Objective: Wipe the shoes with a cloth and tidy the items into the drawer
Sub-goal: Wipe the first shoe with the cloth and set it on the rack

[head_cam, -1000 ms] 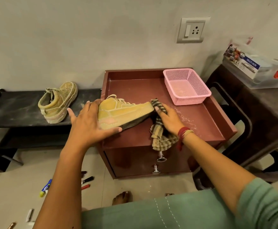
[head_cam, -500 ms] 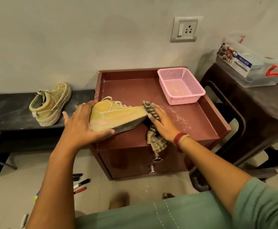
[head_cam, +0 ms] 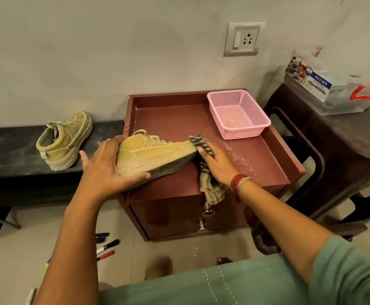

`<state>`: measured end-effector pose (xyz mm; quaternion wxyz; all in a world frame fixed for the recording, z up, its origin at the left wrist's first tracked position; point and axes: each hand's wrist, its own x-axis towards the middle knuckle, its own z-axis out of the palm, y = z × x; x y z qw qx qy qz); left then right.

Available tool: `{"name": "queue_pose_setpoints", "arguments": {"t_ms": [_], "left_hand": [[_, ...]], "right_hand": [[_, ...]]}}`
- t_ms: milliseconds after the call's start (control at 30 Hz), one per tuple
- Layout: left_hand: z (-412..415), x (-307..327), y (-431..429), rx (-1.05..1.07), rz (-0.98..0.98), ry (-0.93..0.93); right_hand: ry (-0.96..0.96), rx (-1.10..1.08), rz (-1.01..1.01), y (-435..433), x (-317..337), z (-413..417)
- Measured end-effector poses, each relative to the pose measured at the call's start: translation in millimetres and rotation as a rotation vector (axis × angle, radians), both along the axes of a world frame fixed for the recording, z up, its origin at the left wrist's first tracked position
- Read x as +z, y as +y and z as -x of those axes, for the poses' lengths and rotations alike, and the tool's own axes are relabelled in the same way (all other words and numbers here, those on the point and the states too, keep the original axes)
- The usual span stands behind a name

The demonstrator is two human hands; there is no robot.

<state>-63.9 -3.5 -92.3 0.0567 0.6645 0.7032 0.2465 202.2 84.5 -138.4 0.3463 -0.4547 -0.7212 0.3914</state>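
Observation:
A tan shoe point(head_cam: 155, 154) lies tipped on its side on top of the maroon drawer cabinet point(head_cam: 265, 164), sole toward me. My left hand point(head_cam: 107, 170) grips its heel end, thumb under the sole and fingers over the top. My right hand point(head_cam: 217, 164) holds a striped cloth point(head_cam: 212, 191) against the shoe's toe; the cloth's loose end hangs over the cabinet's front edge. The second tan shoe point(head_cam: 66, 140) stands on a low black bench point(head_cam: 8, 155) to the left. Two metal drawer knobs point(head_cam: 207, 211) show on the cabinet front, and the drawers look closed.
A pink mesh basket point(head_cam: 238, 113) sits at the cabinet's back right corner. A dark stool point(head_cam: 342, 146) on the right carries a plastic box point(head_cam: 331, 91). Several markers point(head_cam: 107, 248) lie on the floor at the lower left. A wall socket point(head_cam: 243, 38) is above.
The cloth hand has stayed at the shoe's toe, shifting slightly up along it. My left hand keeps its hold on the heel. The camera view has drifted a little.

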Motion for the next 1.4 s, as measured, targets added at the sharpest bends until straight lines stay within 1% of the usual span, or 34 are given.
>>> {"name": "queue_pose_setpoints", "arguments": {"t_ms": [33,100,167,200,233,267,300,333,367,400,467,500,600,633,667,733,767,800,833,933,1000,1067,1100,1133,1200,1267,1300,1333,1400], "left_hand": [[0,0,-1,0.0,-0.003,-0.002],[0,-1,-1,-0.009,-0.016,-0.002],[-1,-1,-1,-0.01,-0.022,-0.003],[-1,-1,0,-0.006,-0.024,-0.005],[-1,-2,0,-0.003,-0.026,-0.007],[-1,-2,1,-0.002,-0.027,-0.008],[-1,-2,1,-0.005,-0.032,-0.006],[0,-2,2,-0.007,-0.04,-0.002],[0,-2,2,-0.011,-0.048,0.005],[0,-2,2,-0.017,-0.055,0.012],[0,-2,0,-0.032,-0.071,0.015],[-1,-2,-1,-0.04,-0.078,0.014],[-2,-2,-1,-0.056,-0.105,0.018],[-2,-2,-1,-0.057,-0.111,0.022],[-3,-2,-2,-0.06,-0.116,0.029],[-4,-3,-3,-0.07,-0.129,0.039],[-4,-3,-4,-0.075,-0.135,0.045],[-4,-3,-4,-0.08,-0.139,0.051],[-4,-4,-5,-0.083,-0.14,0.052],[-5,-4,-5,-0.076,-0.144,0.045],[-6,-4,-6,-0.077,-0.148,0.041],[-6,-5,-8,-0.084,-0.157,0.033],[-6,-5,-8,-0.081,-0.156,0.032],[-6,-5,-8,-0.077,-0.151,0.028],[-6,-5,-7,-0.066,-0.132,-0.001],[-4,-4,-6,-0.07,-0.11,-0.061],[-2,-4,-7,-0.084,-0.094,-0.095],[1,-5,-8,-0.105,-0.075,-0.128],[9,-8,-12,-0.135,-0.024,-0.187]], "right_hand": [[0.044,-0.055,0.101,3,3,-1],[0.169,-0.193,0.194,9,9,-4],[0.346,-0.337,0.169,10,15,-3],[0.378,-0.34,0.109,5,17,-1],[0.336,-0.278,0.031,0,17,1],[0.213,-0.161,-0.046,-4,12,4],[0.039,-0.02,-0.132,-8,3,7],[-0.094,0.09,-0.205,-9,-8,8],[-0.138,0.117,-0.225,-7,-15,8],[-0.1,0.057,-0.179,-2,-18,6],[-0.01,-0.078,-0.024,3,-16,3],[-0.02,-0.084,-0.02,1,-13,2],[-0.061,0.06,-0.228,-10,-7,7],[-0.062,0.081,-0.249,-9,-12,7],[-0.048,0.047,-0.189,-6,-13,5],[0.022,-0.071,0.022,3,-12,0],[0.044,-0.096,0.092,5,-11,-2],[0.061,-0.094,0.116,5,-7,-2],[0.089,-0.07,0.093,5,-7,-2],[0.095,-0.029,0.008,0,-5,1],[0.11,-0.061,0.079,6,-5,-2],[0.057,-0.106,0.181,12,-1,-4],[0.056,-0.119,0.201,12,2,-2],[0.075,-0.127,0.173,8,5,1],[0.081,-0.085,0.019,-5,9,11],[0.006,0.0,-0.091,-15,8,19],[-0.001,-0.009,-0.1,-15,8,21],[0.036,-0.054,-0.073,-11,7,22],[0.119,-0.158,0.045,1,5,19]]}}
